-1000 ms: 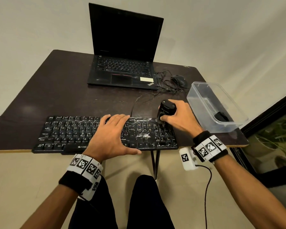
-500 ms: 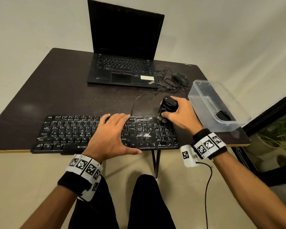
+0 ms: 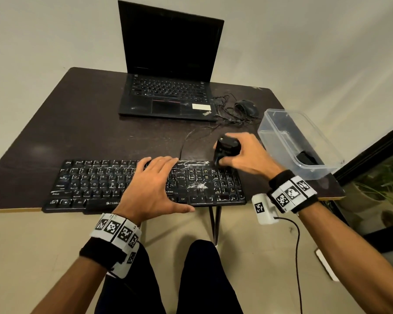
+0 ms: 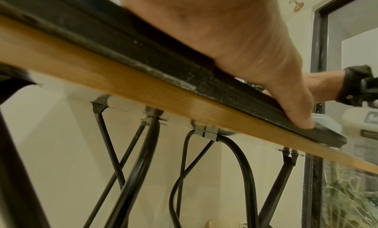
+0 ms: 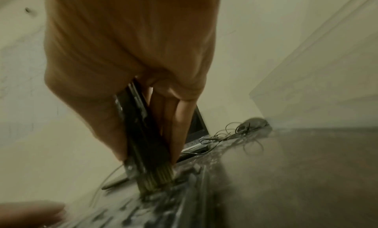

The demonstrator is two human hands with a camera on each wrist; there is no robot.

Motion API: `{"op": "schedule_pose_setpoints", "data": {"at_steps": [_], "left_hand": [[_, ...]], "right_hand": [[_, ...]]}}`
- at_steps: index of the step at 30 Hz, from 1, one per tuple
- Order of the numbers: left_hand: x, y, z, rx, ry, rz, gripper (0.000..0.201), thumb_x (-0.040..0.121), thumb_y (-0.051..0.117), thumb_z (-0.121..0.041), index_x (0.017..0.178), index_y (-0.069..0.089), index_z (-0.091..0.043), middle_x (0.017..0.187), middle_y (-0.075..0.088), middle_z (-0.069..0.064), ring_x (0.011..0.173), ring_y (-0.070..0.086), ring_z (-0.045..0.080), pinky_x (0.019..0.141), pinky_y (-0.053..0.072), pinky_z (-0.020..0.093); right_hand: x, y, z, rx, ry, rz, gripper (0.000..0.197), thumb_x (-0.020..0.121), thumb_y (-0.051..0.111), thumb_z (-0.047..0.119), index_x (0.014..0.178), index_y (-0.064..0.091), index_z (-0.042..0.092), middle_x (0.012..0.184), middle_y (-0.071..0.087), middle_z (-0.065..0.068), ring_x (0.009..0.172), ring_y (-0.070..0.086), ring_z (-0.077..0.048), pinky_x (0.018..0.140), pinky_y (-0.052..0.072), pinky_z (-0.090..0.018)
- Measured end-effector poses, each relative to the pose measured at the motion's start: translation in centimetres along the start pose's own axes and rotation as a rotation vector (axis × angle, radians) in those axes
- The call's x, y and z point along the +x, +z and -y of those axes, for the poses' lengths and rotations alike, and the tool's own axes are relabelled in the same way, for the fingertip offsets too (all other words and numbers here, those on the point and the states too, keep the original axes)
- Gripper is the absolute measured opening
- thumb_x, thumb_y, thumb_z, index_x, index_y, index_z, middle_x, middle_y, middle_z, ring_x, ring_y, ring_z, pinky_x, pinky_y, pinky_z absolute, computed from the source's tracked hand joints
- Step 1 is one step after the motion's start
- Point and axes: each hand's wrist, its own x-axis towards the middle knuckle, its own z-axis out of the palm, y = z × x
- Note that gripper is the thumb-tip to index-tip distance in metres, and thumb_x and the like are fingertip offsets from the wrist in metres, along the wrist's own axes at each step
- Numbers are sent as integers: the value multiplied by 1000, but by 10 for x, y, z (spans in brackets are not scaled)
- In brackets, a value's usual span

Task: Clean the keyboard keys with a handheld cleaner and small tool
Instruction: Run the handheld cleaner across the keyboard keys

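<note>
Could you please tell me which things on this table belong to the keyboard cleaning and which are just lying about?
In the job:
keyboard, steadied by the left hand
cleaner, brush end on the keys, gripped by the right hand

Lying about:
laptop
mouse with tangled cable
clear tub holding a dark item, purpose unclear

Plain cream wall [image 3: 304, 41] across the upper frame, dark brown worktop [image 3: 89, 123] with a pale wood front edge on black metal folding legs [image 4: 143, 166], beige floor [image 3: 43, 245] below, dark-framed window [image 3: 372, 168] with green plants at right
</note>
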Motion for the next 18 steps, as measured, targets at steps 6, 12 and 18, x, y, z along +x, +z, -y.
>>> {"op": "schedule_pose_setpoints", "data": {"at_steps": [6,12,18], "left_hand": [[0,-1,0,-4,2,5,139,55,49,-108,159,37,-16,161,44,0,151,36,17,131,9,43],[-1,1,1,-19,10,-18,138,55,49,-108,156,42,-14,157,49,1,148,41,18,130,14,47],[0,2,1,-10,8,-13,140,54,47,-109,157,41,-14,158,48,2,148,41,18,130,15,48]], "right_hand": [[2,-2,1,-19,4,-10,28,74,81,15,101,76,22,95,79,4,93,75,-19,91,61,-46],[7,-1,3,-97,19,-2,23,74,81,15,93,71,21,89,78,2,86,73,-22,85,62,-47],[6,6,6,-88,32,-53,19,72,78,16,89,71,21,83,76,2,81,73,-22,80,61,-46]]}}
